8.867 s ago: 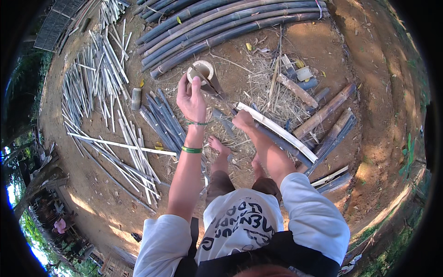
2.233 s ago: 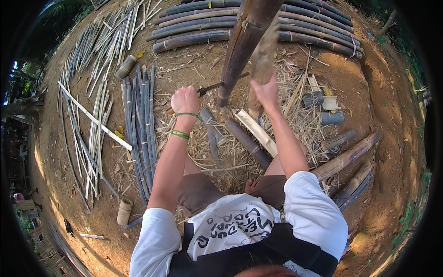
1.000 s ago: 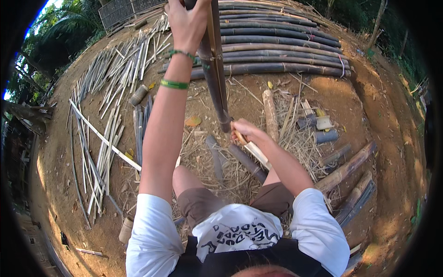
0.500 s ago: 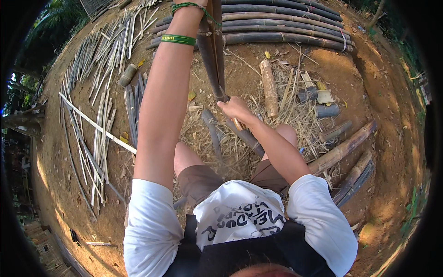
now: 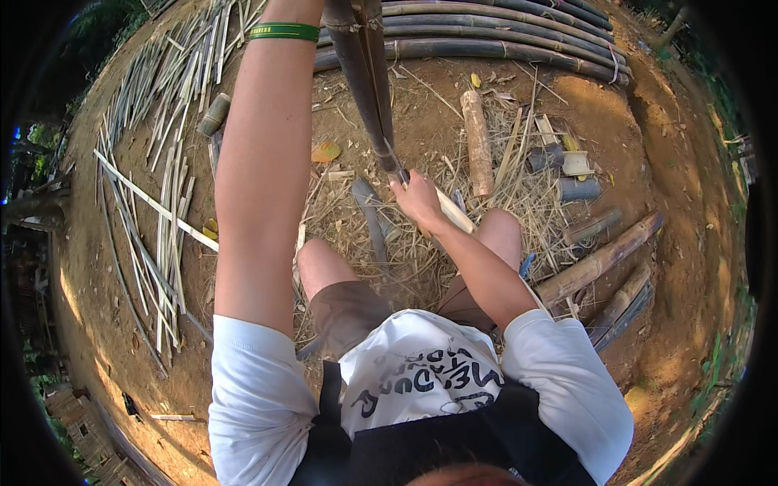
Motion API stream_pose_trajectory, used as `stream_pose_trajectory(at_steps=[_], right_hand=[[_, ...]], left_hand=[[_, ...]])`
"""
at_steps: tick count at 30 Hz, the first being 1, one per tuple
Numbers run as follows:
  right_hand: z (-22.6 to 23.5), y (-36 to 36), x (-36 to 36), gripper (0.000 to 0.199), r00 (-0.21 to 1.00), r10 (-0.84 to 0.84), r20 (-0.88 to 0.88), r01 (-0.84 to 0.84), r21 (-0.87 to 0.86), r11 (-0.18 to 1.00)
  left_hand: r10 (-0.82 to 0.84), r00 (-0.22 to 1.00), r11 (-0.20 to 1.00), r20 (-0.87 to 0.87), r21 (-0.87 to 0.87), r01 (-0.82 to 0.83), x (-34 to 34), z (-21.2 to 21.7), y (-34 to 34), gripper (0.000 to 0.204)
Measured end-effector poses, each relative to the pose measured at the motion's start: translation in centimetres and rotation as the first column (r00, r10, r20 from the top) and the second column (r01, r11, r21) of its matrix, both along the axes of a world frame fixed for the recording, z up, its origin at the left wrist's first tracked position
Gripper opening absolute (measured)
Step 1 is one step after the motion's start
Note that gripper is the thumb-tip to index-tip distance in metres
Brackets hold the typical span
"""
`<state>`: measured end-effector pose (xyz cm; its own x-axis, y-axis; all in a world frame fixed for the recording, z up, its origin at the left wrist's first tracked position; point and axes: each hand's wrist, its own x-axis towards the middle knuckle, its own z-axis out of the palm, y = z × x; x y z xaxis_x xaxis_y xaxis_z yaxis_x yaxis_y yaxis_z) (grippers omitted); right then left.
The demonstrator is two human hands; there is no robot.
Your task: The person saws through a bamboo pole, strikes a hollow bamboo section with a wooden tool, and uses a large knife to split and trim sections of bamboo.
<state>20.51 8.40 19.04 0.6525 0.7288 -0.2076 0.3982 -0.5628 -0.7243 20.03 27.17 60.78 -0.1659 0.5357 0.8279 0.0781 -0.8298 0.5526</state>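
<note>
A long dark bamboo pole (image 5: 362, 77), split lengthwise, comes down from the top edge between my arms. My left arm stretches up along its left side with a green band near the wrist; the left hand lies beyond the top edge. Around the pole's lower end, my right hand (image 5: 419, 201) is closed, thumb and fingers wrapped. A pale split bamboo strip (image 5: 455, 212) shows beyond this hand, running toward my right knee. The fingers hide exactly how pole and strip meet. Below the hand lies a grey-green bamboo piece (image 5: 370, 215) on the shavings.
Thick dark bamboo poles (image 5: 486, 49) lie stacked at the far side. Many thin bamboo strips (image 5: 162, 202) are spread on the left. A peeled log (image 5: 476, 142), shavings and short bamboo offcuts (image 5: 578, 189) lie right of centre, with thicker bamboo lengths (image 5: 600, 257) nearer me.
My left arm has shifted left and further up, taking the hand out of view. The right hand has moved slightly right and nearer; the strip beside it now shows its pale face instead of dark.
</note>
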Motion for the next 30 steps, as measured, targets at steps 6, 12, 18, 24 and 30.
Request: stream_pose_trajectory(at_steps=[6,12,18,24,30], right_hand=[[-2.1,0.7,0.6,0.048,0.998,0.023,-0.066,-0.030,-0.108,0.994],[-7.0,1.3,-2.2,0.023,0.980,-0.027,-0.195,0.039,0.059,0.997],[-9.2,1.0,-4.4,0.023,0.981,-0.119,-0.155,0.142,0.148,0.979],[-11.5,4.4,-7.1,0.046,0.943,-0.033,-0.332,0.138,0.299,0.944],[-11.1,8.1,-9.6,0.054,0.846,0.080,-0.528,0.117,0.331,0.936]], left_hand=[[0.095,0.995,0.994,-0.034,-0.055,-0.097,-0.1,0.5,0.5,0.083],[-0.137,0.990,0.990,0.028,0.037,0.136,-1.5,0.1,1.1,0.074],[-0.266,0.964,0.964,0.026,0.022,0.265,-2.2,-0.9,-0.1,0.068],[-0.815,0.553,0.536,0.171,-0.137,0.833,-1.0,-0.1,10.7,0.066],[-0.595,0.795,0.803,-0.120,-0.122,0.583,-1.8,-2.1,4.6,0.083]])
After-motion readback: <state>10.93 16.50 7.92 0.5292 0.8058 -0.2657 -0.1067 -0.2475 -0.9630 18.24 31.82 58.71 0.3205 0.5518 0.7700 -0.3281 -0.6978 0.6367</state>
